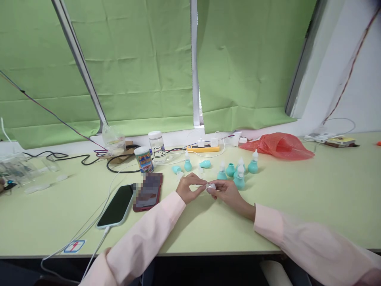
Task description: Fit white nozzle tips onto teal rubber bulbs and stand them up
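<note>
In front of me over the table, my right hand pinches a small translucent white plastic piece between thumb and fingers. My left hand meets it from the other side, thumb and fingertips closed at the piece's left edge. The fingers partly cover it. Just beyond my hands stand several teal squeeze bulbs with clear nozzles, one of them a bulb close to my right hand. An open teal bulb has no nozzle. Two teal bulbs lie on their sides, including one bulb behind my left hand.
Left of my arms lie a white-edged phone with a cable and a red-cased phone. A printed tin, a clear jar, a yellow power strip and a red plastic bag line the back. Another person's hand shows far left.
</note>
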{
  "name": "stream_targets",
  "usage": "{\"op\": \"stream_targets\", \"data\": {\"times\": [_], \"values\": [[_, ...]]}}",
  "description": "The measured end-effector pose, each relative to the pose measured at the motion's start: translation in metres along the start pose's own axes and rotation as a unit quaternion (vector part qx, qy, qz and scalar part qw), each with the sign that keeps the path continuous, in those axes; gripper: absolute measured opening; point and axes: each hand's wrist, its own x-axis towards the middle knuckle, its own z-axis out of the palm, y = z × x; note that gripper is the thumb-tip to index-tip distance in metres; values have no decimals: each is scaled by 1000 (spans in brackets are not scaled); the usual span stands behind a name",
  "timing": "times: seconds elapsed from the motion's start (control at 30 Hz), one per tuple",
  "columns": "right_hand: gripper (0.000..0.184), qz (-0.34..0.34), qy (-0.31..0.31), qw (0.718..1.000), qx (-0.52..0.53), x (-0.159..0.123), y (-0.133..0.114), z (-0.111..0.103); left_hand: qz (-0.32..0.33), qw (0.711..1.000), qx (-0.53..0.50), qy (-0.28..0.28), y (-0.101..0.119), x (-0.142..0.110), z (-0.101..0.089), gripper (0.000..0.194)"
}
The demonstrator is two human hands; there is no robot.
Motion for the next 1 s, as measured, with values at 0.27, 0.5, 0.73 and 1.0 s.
{"op": "stream_targets", "data": {"times": [0.27, 0.5, 0.73, 1.0], "values": [[23, -4, 1, 1000, 8, -1, -1, -1, -66, 993, -100, -4, -2, 0, 3, 17], [24, -9, 9, 1000, 22, -1, -2, 0, -50, 995, -81, 13, -1, -2, 5, 16], [22, -25, 11, 999, 26, -2, -7, 0, 139, 989, 30, 46, 6, -2, 7, 16], [21, -11, 21, 998, 54, 4, -3, -3, 158, 985, 63, 30, -1, -9, 11, 35]]}}
